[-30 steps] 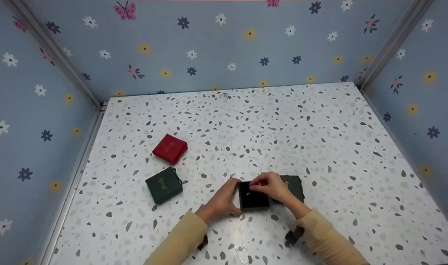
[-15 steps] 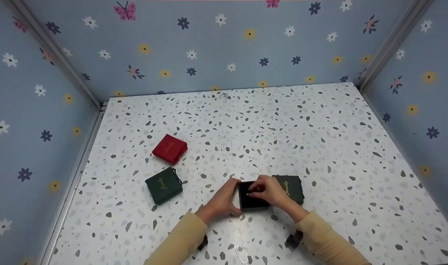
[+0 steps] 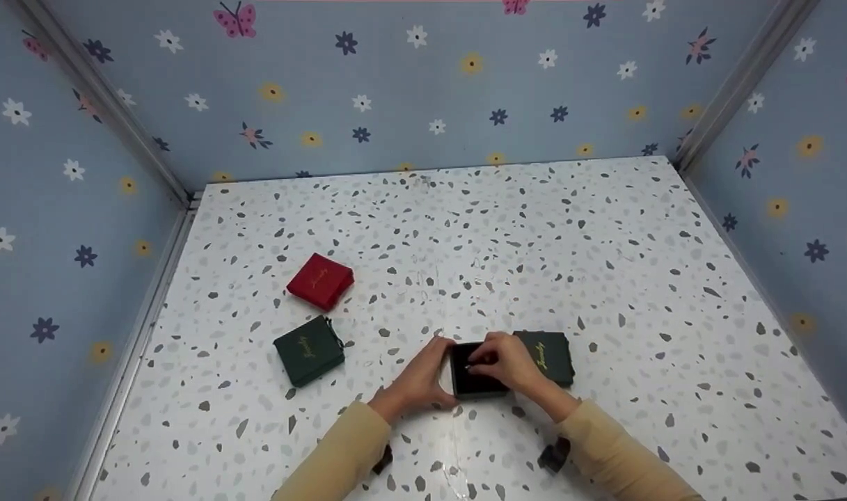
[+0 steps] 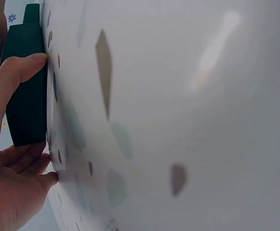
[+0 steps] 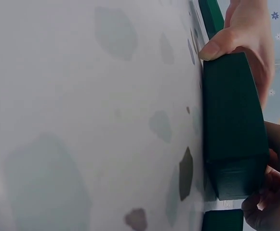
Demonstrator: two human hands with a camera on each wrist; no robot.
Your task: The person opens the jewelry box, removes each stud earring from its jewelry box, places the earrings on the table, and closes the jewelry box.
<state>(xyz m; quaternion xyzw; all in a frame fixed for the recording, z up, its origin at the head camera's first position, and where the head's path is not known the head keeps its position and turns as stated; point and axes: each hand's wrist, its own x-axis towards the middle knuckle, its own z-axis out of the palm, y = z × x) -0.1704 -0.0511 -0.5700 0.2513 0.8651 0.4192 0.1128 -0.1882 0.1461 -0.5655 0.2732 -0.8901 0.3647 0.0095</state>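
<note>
A small dark green jewelry box with a black lining lies uncovered on the speckled table. My left hand grips its left side, the thumb pressed to the front wall of the box. Over the black insert, my right hand pinches a tiny shiny piece of jewelry; its kind is too small to make out. Right beside the box lies a green lid with gold lettering, partly behind the right hand. The right wrist view shows the box between both hands.
Off to the left sit a red box and another dark green box, both with gold lettering. Walls with a flower print border the table at the back and both sides.
My right hand has come slightly down and toward me, bringing its fingertips onto the shiny piece and uncovering more of the lid. The left hand and the boxes have stayed put.
</note>
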